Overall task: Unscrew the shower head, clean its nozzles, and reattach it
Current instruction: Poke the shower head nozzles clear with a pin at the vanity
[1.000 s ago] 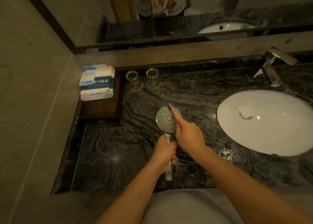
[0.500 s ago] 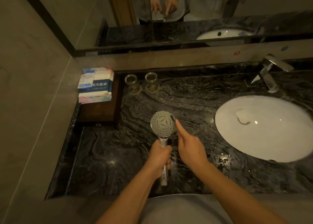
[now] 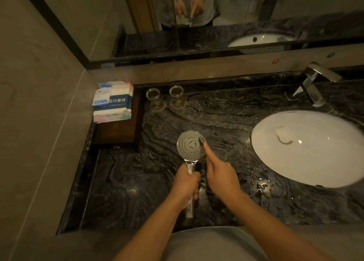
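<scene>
The round chrome hand-held shower head (image 3: pixel 190 146) is held face-up just above the dark veined marble desk (image 3: pixel 128 181), left of the white oval sink (image 3: pixel 311 148). The left hand (image 3: pixel 186 183) has its fingers wrapped tight around the polished handle. The right hand (image 3: pixel 220 175) grips a small dark brush-like tool (image 3: pixel 201 140), index finger stretched along it, tip against the nozzle face at its right edge. The head looks rigid, light and probably slick, since water beads lie on the desk, so the narrow handle is the safest hold. The nozzle face should tolerate only moderate scrubbing pressure.
</scene>
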Available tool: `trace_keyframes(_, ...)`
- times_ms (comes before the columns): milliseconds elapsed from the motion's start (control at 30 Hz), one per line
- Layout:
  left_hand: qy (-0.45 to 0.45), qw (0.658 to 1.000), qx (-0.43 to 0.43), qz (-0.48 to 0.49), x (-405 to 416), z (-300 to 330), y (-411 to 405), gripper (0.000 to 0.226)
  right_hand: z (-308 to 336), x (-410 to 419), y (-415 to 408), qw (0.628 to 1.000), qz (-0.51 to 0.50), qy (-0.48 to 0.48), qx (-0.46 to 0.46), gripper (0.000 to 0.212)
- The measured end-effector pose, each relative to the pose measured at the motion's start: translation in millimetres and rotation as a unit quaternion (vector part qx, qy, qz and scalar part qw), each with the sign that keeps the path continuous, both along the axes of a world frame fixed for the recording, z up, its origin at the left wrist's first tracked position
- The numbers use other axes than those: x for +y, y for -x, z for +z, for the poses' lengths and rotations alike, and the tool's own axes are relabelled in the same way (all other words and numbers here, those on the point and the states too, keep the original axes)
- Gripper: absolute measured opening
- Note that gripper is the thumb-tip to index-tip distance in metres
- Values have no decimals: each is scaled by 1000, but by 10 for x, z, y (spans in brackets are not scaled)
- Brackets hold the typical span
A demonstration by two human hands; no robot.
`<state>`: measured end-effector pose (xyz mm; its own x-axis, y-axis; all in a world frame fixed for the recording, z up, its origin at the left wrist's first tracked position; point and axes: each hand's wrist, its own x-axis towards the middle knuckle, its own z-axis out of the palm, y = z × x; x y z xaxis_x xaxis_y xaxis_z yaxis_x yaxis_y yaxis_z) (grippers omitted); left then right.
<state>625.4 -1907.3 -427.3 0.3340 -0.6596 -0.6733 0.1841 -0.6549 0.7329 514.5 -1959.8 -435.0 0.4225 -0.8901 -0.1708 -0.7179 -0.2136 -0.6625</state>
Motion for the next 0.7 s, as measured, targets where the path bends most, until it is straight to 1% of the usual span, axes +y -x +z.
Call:
trace_keyframes(67, 4, 1000, -2, -8, -11, 7, 54, 20, 60, -248, -78, 1000, -9, 9, 1, 63)
trace_keyframes(133, 9, 1000, -4, -11, -38, 21, 62, 21, 92, -290, -102, 1000, -6, 13, 9, 63)
trace_keyframes(300, 7, 1000, -12, -15, -34, -33, -22, 17, 24, 201, -26, 997, 64, 9, 44, 70)
trace_keyframes(400, 1, 1000, -12, -22, -3, -63, 66, 14, 60, -105, -167, 996, 39, 42, 62, 69)
trace_keyframes(467, 7, 1000, 5, -18, -28, -37, 112, 11, 142, -252, -209, 997, 25, 45, 65, 68)
trace_keyframes(533, 12, 1000, 28, -3, -83, 14, 75, 12, 143, -146, -150, 996, 34, 39, 75, 69)
trace_keyframes(633, 5, 999, 41, 12, -66, 24, -12, 19, 95, 205, 13, 991, 86, 29, 97, 71)
trace_keyframes(700, 1, 999, 41, 3, -17, 12, 22, 18, 69, 162, -8, 991, 80, 34, 102, 68)
